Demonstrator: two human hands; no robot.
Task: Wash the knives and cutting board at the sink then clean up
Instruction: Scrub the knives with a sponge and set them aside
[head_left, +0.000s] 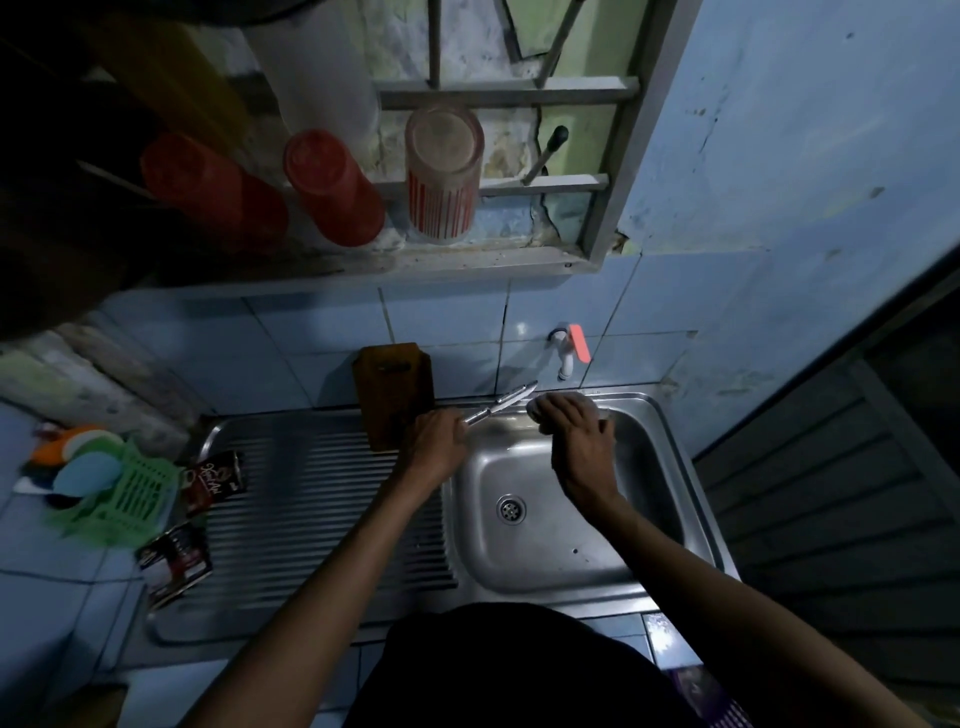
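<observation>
My left hand (435, 441) grips the handles of two knives (506, 401), blades pointing up and right over the steel sink basin (550, 566). My right hand (576, 436) holds a pale round sponge or pad (540, 404) right beside the blades, below the white tap (563, 358) with its red lever. No water stream is visible. A brown wooden cutting board (395, 389) leans upright against the tiled wall at the back of the ribbed drainboard (311, 509), just left of my left hand.
A green plastic basket (124, 499) with coloured sponges sits on the counter at left. Two dark sachets (215, 480) lie on the drainboard's left edge. On the window ledge above stand upturned red cups (332, 187) and a striped glass (441, 176).
</observation>
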